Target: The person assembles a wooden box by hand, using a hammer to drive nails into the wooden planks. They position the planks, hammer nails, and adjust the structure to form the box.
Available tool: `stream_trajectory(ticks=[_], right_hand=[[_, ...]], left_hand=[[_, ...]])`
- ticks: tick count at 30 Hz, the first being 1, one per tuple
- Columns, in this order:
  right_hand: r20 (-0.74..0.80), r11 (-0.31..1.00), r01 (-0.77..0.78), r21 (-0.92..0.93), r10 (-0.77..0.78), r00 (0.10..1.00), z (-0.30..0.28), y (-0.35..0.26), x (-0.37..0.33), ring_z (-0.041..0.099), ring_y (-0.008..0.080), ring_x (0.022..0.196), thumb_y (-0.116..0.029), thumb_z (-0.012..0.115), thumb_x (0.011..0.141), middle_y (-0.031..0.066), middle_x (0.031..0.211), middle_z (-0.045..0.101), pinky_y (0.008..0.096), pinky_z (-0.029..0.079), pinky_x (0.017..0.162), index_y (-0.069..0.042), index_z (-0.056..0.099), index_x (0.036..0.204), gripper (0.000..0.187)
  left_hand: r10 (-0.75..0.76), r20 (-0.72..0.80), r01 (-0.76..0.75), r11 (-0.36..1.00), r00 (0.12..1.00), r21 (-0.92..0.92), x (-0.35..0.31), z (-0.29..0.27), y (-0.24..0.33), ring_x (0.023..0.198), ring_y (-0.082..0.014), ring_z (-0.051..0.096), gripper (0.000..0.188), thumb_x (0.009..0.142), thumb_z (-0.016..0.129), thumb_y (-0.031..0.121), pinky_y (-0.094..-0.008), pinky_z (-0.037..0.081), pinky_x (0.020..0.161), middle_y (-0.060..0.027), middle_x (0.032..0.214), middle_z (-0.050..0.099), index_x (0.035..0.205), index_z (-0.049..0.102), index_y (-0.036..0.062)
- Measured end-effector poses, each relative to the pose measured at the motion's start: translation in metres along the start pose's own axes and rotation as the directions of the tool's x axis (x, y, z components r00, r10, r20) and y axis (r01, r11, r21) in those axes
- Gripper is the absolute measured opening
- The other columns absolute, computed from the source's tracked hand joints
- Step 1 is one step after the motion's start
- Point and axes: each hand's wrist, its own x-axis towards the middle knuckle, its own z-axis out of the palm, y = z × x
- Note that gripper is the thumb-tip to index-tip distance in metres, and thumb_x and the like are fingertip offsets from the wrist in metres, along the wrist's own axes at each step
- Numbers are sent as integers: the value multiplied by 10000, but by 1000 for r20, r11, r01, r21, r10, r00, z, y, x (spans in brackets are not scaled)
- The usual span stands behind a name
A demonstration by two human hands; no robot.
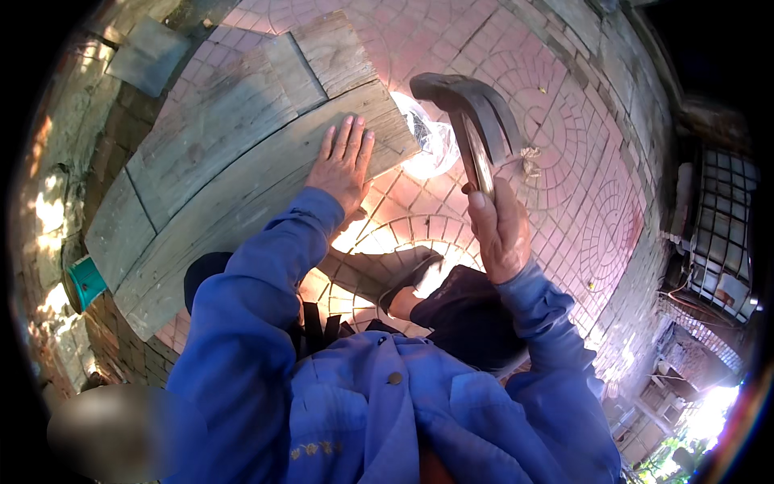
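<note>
My left hand (342, 168) lies flat near the right edge of a weathered wooden panel (218, 153), fingers stretched out and holding nothing. Several planks make up the panel, with dark seams running between them. To the right, my right hand (504, 230) is wrapped round the wooden handle of a claw hammer (461, 93). Its dark metal head is raised, apart from the panel. Clear, shiny plastic (431, 141) lies on the ground between the panel's corner and the hammer.
Pinkish patterned paving (556, 113) covers the ground. A teal container (85, 282) sits by the panel's lower left end. At the upper left is a grey slab (148, 56). Along the right side stands a wire-grid rack (721, 234). My shoe (411, 278) is below the panel.
</note>
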Motion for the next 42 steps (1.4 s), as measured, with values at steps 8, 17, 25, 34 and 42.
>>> stream_trajectory(ticks=[8,17,25,34,42], right_hand=[[187,968,-244,-64,252,949,20,48,-7,517,314,616,-318,547,997,197,682,536,414,431,605,13,519,843,366],[-68,999,-21,25,22,997,-7,-12,10,474,195,529,-289,489,1027,98,631,504,346,381,512,1,516,906,315],[316,-89,-330,940,595,739,67,33,-44,342,77,489,-455,465,1012,-3,698,407,245,325,436,-92,485,900,381],[585,-787,-220,576,209,783,141,62,-39,358,98,563,-389,468,1016,-14,691,346,247,343,508,-78,459,868,344],[586,-707,-255,659,270,764,142,56,-28,349,93,533,-412,450,1022,-15,700,351,240,318,461,-74,480,877,370]], left_hand=[[19,-76,-20,1000,997,-10,1,2,2,1468,-354,172,814,844,642,400,-486,137,1199,-214,1565,211,1467,316,-10],[-44,-86,32,990,995,-137,-1,1,-7,1473,-350,157,872,832,667,428,-454,139,1208,-235,1569,179,1463,296,-45],[-56,-61,52,997,997,-64,1,1,-2,1473,-366,145,911,810,696,427,-459,154,1202,-240,1567,182,1465,285,-54],[-19,-167,-5,990,986,-142,-1,7,-5,1457,-392,190,886,804,684,423,-485,192,1187,-264,1548,225,1439,325,-80],[-36,-168,0,978,985,-209,0,-1,-8,1454,-387,198,890,795,703,415,-479,200,1188,-257,1546,230,1441,330,-71]])
